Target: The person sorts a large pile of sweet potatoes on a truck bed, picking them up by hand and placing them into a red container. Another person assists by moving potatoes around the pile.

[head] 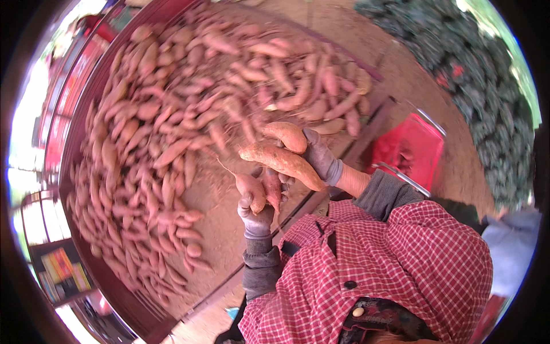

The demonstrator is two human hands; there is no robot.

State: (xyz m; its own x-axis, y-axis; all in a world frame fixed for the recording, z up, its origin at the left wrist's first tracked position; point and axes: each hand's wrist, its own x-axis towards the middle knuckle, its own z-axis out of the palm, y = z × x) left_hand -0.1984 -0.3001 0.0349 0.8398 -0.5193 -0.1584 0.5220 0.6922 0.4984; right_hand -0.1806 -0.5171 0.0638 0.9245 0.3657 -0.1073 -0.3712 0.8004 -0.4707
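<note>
Both my hands wear greyish gloves and are held over a large heap of sweet potatoes [172, 107]. In my left hand [258, 219] are two smaller sweet potatoes [250, 191], one with a long thin root tail, lying side by side. My right hand [322, 159] grips two larger ones: a long, curved sweet potato [283, 162] in front and a shorter, thicker sweet potato [287, 134] behind it. The long one partly hides the fingers of my right hand. The two hands are close together, near the front edge of the bed.
The heap lies in a dark red, metal-sided bed [193, 320] with its low edge before me. A red plastic crate [408, 150] stands on the ground at right. Beyond it is a large pile of dark green netting or bags [481, 94]. Shelving [62, 275] stands at far left.
</note>
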